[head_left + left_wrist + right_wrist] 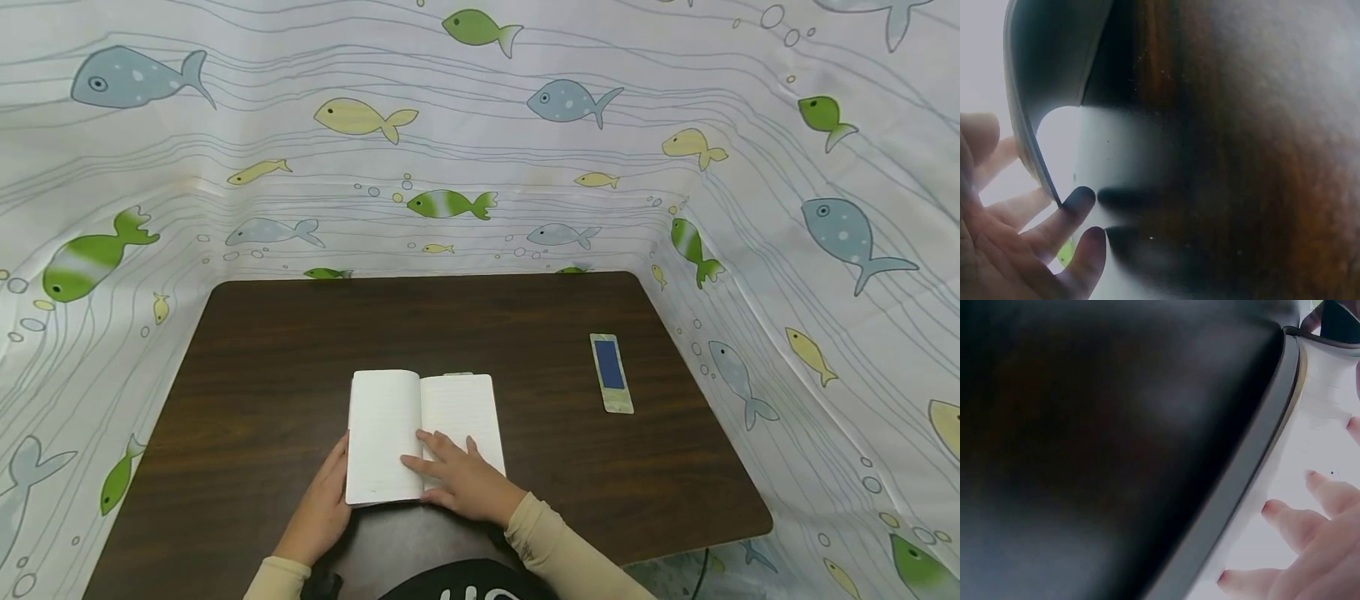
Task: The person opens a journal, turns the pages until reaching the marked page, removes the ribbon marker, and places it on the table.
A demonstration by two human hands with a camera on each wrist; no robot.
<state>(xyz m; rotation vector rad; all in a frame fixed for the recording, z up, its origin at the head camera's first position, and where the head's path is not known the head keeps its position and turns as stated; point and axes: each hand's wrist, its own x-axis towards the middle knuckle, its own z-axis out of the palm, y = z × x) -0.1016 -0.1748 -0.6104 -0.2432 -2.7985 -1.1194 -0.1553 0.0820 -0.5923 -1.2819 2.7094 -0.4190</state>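
Observation:
An open notebook (pixel 384 442) with a dark cover lies at the near middle of the table, its left page blank and its right page faintly ruled. My left hand (pixel 318 517) holds the notebook's left edge; in the left wrist view the cover (pixel 1054 56) tilts up off the table, with the thumb on one side and fingers on the other. Across the lower right page rests my right hand (pixel 468 483), fingers spread, fingertips reaching the centre fold. The right wrist view shows the same fingers (pixel 1291 519) spread over the white page.
A phone-shaped card (pixel 612 375) with a blue panel lies on the right of the dark wooden table (pixel 300 325). A fish-patterned white curtain (pixel 480 150) surrounds the table at the back and sides. The person's dark clothing (pixel 465 579) shows at the near edge.

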